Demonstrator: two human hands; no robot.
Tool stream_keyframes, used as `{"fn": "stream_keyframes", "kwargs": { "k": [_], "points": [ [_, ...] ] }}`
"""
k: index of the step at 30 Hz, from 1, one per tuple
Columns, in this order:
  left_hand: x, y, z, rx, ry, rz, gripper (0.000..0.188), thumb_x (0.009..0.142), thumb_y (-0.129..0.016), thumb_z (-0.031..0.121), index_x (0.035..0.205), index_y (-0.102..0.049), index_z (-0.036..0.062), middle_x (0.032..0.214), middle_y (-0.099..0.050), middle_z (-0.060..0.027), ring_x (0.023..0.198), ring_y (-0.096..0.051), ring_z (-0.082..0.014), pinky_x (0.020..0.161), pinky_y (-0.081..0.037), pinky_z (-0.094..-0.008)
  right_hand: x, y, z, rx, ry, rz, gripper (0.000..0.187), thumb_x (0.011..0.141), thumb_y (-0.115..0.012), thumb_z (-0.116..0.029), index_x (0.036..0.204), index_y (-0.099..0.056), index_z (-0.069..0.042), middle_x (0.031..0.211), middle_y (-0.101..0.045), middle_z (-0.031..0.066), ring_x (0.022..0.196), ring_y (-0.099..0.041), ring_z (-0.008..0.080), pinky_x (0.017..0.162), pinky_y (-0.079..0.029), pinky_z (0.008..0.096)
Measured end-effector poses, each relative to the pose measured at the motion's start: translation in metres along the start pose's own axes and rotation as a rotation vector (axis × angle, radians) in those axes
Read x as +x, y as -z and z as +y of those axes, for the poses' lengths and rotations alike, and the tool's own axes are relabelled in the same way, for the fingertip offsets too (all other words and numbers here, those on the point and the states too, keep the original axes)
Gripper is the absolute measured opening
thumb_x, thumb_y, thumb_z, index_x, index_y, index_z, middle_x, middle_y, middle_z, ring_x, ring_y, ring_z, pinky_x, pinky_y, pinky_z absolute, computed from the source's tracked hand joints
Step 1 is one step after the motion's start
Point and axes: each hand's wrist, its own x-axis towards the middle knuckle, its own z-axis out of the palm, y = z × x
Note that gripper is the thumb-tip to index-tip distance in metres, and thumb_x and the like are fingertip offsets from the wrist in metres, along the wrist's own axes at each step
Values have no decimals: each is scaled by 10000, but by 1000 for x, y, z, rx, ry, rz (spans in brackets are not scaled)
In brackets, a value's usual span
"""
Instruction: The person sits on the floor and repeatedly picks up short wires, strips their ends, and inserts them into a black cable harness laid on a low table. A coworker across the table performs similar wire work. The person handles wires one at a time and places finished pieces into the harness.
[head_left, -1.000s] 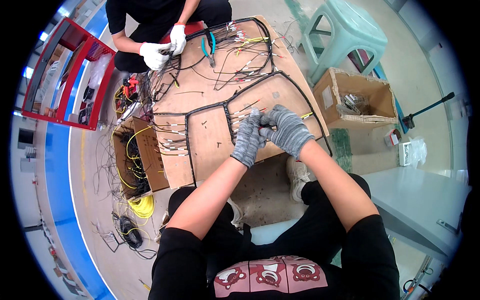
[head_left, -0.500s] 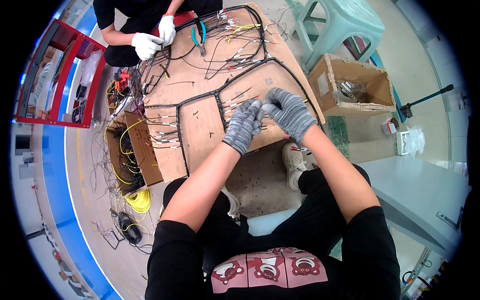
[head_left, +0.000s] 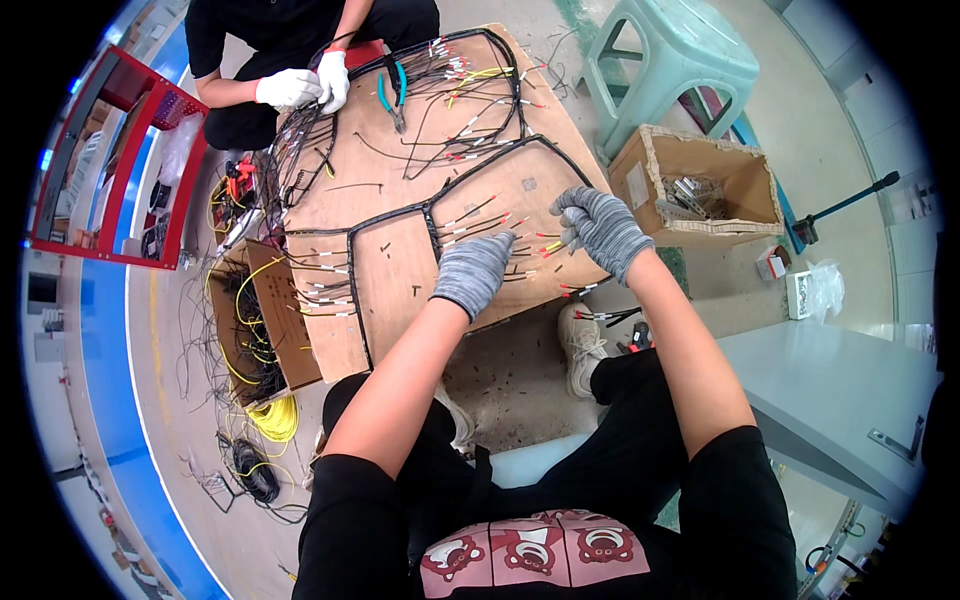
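On the wooden board [head_left: 385, 305] lies a black wire harness [head_left: 390, 207], its branches ending in thin wires with white sleeves and red tips. My left hand [head_left: 472, 272], in a grey knit glove, is closed above the near branch, fingertips pressed together beside the wire ends [head_left: 520, 252]; what they pinch is hidden. My right hand [head_left: 604, 230], gloved alike, has its fingers curled in over the board's right edge. A yellow wire with a red end [head_left: 550, 246] shows just left of it. Whether it grips anything is too small to make out.
Across the board a co-worker's white-gloved hands [head_left: 310, 88] handle black wires. Teal-handled pliers [head_left: 393, 100] lie nearby. A box of wires [head_left: 280, 320] stands left; a cardboard box [head_left: 735, 222], a green stool [head_left: 690, 45] and a grey table [head_left: 830, 390] stand right.
My hands, close together before, are now apart; the right has moved to the right, the left slightly left and down. The yellow wire end between them has come into sight.
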Motion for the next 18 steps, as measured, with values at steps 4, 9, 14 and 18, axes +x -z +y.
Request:
{"fn": "stream_keyframes", "kwargs": {
  "k": [4,9,14,18],
  "points": [
    [-2,-1,7,76,-17,-21,217,845,-439,100,1016,-567,68,832,-649,-139,774,-642,-292,628,-502,-424,4,-6,8,-7,-16,-17,124,876,-464,-10,935,-573,-19,724,-588,76,636,-571,149,613,-486,285],
    [1,5,10,51,74,-24,151,858,-448,140,922,-564,69,791,-647,-136,748,-641,-290,621,-496,-431,11,-16,27,-306,237,112,81,849,-526,-24,893,-593,-11,762,-620,97,692,-608,152,666,-488,296],
    [-6,4,-3,-133,74,116,210,898,-458,262,951,-576,96,807,-636,-136,752,-613,-314,657,-484,-430,10,-33,25,209,11,35,92,809,-601,-44,884,-604,10,776,-638,86,698,-608,134,662,-489,283],
    [-10,4,-7,-216,81,166,214,899,-463,262,939,-580,88,820,-631,-144,768,-609,-321,678,-482,-427,11,-42,24,113,81,132,76,792,-633,-47,845,-636,7,780,-654,63,646,-575,110,621,-484,244]
  ]
}}
